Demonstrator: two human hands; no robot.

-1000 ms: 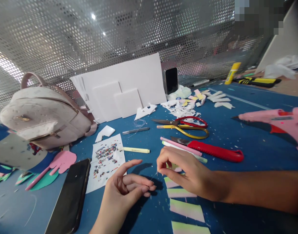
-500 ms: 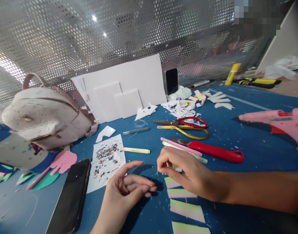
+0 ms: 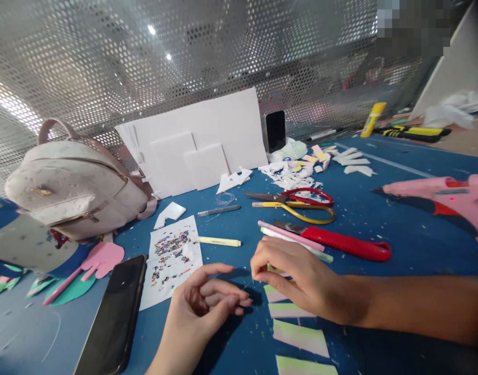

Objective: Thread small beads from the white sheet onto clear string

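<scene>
My left hand has its thumb pressed to the fingertips, the index finger stretched above. Just to its right, my right hand pinches thumb and forefinger together. A fine thread runs faintly between both pinches; most of it is too thin to make out now. Under and below my right hand lie several green-and-pink paper strips in a column. Beyond my left hand, a white sheet carries many tiny colourful bits. A pale yellow pen touches the sheet.
Behind my right hand lie a red-handled cutter, scissors and pink and green pens. A pink glue gun is at right. A phone and backpack are at left. Coiled clear line lies near white boards.
My right hand has shifted slightly left and down, its fingertips closing in. My left index finger has lowered a little. The thread between the hands shows less than before.
</scene>
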